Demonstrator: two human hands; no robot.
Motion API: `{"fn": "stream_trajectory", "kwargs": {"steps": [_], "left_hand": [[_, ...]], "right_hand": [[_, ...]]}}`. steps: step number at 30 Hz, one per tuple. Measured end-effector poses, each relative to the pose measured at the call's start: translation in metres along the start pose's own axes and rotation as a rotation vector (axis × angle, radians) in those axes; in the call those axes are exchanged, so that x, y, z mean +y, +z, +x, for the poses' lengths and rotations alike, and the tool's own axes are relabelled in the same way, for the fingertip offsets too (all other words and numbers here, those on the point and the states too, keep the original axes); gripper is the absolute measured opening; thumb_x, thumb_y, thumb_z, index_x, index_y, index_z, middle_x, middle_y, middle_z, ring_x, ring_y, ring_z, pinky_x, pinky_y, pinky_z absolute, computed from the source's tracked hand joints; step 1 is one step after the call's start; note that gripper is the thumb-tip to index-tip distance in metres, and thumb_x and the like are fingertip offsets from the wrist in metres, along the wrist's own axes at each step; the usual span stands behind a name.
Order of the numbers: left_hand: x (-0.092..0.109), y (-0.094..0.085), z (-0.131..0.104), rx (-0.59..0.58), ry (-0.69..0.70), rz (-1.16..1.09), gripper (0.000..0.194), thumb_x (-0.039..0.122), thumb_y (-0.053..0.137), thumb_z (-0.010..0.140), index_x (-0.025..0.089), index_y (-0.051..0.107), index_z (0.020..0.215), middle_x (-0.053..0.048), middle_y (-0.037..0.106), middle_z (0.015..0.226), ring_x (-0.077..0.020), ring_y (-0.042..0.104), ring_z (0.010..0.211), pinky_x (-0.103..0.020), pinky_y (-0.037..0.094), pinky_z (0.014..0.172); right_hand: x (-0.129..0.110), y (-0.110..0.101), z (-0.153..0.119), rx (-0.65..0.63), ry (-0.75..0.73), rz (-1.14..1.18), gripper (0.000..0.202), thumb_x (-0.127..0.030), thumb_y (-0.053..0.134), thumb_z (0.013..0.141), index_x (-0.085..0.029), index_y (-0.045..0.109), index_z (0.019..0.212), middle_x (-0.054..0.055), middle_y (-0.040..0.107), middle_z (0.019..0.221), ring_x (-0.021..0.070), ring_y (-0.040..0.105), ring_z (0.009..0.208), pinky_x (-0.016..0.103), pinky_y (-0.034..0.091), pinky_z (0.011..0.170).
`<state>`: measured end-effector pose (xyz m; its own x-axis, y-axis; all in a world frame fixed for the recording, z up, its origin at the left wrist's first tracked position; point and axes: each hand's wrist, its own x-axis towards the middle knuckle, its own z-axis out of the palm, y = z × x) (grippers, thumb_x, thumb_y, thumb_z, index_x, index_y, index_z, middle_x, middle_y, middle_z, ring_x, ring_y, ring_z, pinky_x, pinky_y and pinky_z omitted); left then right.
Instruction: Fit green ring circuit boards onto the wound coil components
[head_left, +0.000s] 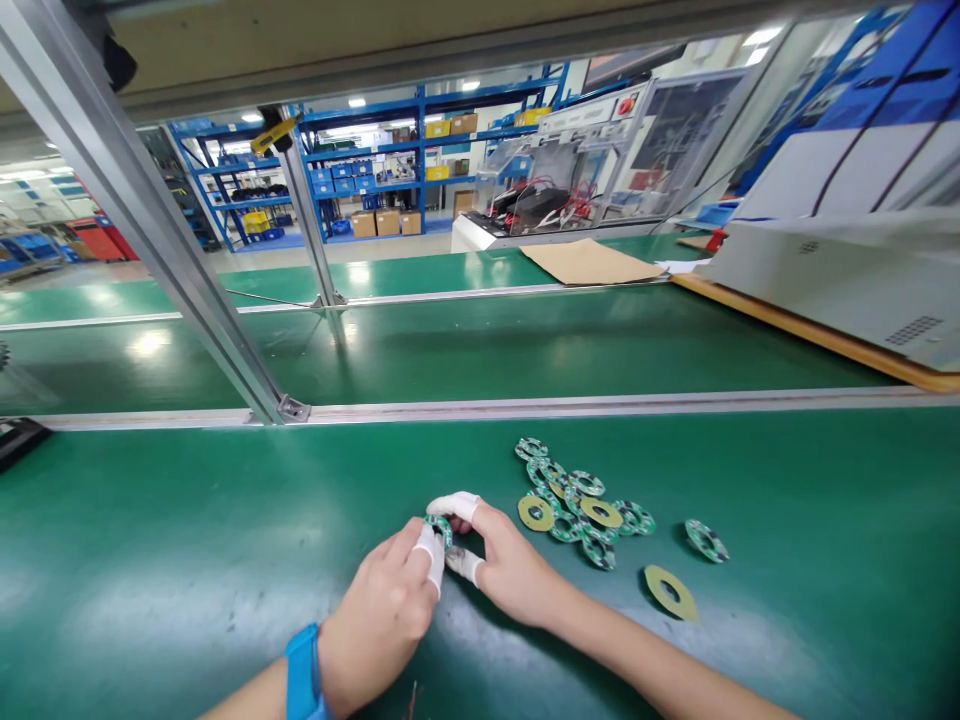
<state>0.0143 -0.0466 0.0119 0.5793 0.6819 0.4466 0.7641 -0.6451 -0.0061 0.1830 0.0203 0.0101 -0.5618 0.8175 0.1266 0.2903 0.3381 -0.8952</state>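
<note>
Between my two hands is a small ring-shaped green circuit board, its lower part hidden by fingers. My left hand, with a blue band at the wrist and a white finger cot, is closed on the board's near side. White cots also cover the thumb and a finger of my right hand, which grips the board's right edge. To the right lies a loose pile of similar ring boards, some turned with their yellowish side up. Apart from the pile lie a green ring board and a yellowish ring.
Beyond the green worktop runs a metal rail, with a slanting aluminium post at left. A dark object sits at the left edge. Farther back are a brown cardboard sheet and a grey machine housing.
</note>
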Motion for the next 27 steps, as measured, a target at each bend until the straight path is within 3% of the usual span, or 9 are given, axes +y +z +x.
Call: {"fn": "stream_trajectory", "kwargs": {"steps": [4,8,12,18,22,27], "left_hand": [[-0.001,0.003,0.000,-0.030,-0.095,-0.083,0.027,-0.002,0.040,0.078,0.012,0.062,0.073,-0.009,0.062,0.079,-0.0232,0.061,0.093,-0.035,0.056,0.079],[-0.012,-0.003,0.009,0.016,-0.317,-0.462,0.035,-0.003,0.042,0.071,0.016,0.066,0.089,-0.007,0.064,0.090,-0.0166,0.060,0.089,-0.029,0.054,0.081],[-0.030,-0.009,0.017,0.096,-0.583,-0.707,0.029,0.005,0.047,0.071,0.016,0.067,0.089,-0.004,0.066,0.084,-0.0132,0.060,0.076,-0.026,0.052,0.073],[-0.029,-0.004,0.017,-0.074,-0.673,-0.748,0.026,0.025,0.059,0.076,0.017,0.066,0.100,-0.004,0.064,0.086,-0.0145,0.057,0.074,-0.028,0.049,0.071],[-0.018,0.003,0.017,-0.119,-0.671,-0.708,0.053,0.027,0.073,0.066,0.017,0.058,0.116,-0.007,0.062,0.106,-0.0201,0.057,0.095,-0.035,0.046,0.087],[-0.012,0.007,0.022,-0.123,-0.602,-0.613,0.031,0.028,0.072,0.070,0.018,0.064,0.099,-0.005,0.064,0.094,-0.0206,0.057,0.088,-0.034,0.046,0.080]], "right_hand": [[0.008,-0.007,0.005,-0.115,0.032,0.120,0.044,-0.010,0.055,0.066,-0.015,0.062,0.109,0.008,0.063,0.101,0.0200,0.058,0.085,0.035,0.048,0.080],[0.022,-0.003,0.011,-0.019,0.139,0.278,0.045,-0.008,0.050,0.059,-0.015,0.064,0.102,0.006,0.066,0.091,0.0193,0.060,0.083,0.036,0.050,0.081],[0.028,0.000,0.016,0.032,0.196,0.391,0.035,-0.013,0.055,0.061,-0.015,0.065,0.094,0.005,0.066,0.081,0.0195,0.062,0.080,0.039,0.048,0.085],[0.027,-0.001,0.017,0.049,0.217,0.485,0.026,-0.024,0.059,0.064,-0.016,0.064,0.088,0.004,0.063,0.076,0.0194,0.061,0.073,0.036,0.050,0.074],[0.014,-0.002,0.014,0.096,0.136,0.274,0.020,-0.031,0.057,0.073,-0.016,0.063,0.085,0.003,0.060,0.075,0.0171,0.055,0.066,0.029,0.046,0.060],[-0.013,-0.009,0.010,0.062,-0.004,-0.226,0.002,-0.015,0.062,0.073,-0.017,0.062,0.071,-0.001,0.052,0.066,0.0135,0.048,0.060,0.024,0.036,0.055]]}}
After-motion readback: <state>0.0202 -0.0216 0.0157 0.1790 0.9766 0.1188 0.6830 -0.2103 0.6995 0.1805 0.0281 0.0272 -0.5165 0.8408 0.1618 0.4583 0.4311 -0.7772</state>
